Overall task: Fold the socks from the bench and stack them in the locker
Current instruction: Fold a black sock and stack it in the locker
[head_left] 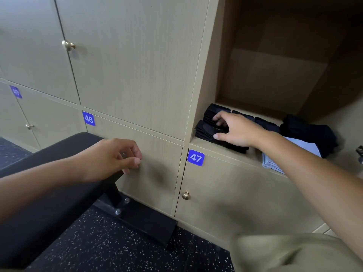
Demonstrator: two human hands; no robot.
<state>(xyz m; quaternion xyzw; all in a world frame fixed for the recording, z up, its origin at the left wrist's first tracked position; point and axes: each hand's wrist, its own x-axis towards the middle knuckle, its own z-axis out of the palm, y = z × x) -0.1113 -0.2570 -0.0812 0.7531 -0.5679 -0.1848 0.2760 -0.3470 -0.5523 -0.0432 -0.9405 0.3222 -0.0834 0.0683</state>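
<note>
In the open locker [222, 146], several folded black socks [208, 132] lie stacked in rows on the shelf floor. My right hand [235, 130] reaches into the locker and rests on the front left stack, fingers spread over the socks and thumb along the stack's front edge. More dark socks [308, 132] are heaped at the right of the shelf. My left hand [115, 158] hovers over the end of the black padded bench [59, 173], its fingers loosely curled and holding nothing. No socks show on the visible part of the bench.
A pale folded cloth [275, 163] lies at the locker's front edge under my right forearm. Closed locker doors numbered 48 [88, 119] and 47 [195, 158] stand below, with brass knobs [185, 195]. The bench's metal foot [137, 216] sits on the speckled floor.
</note>
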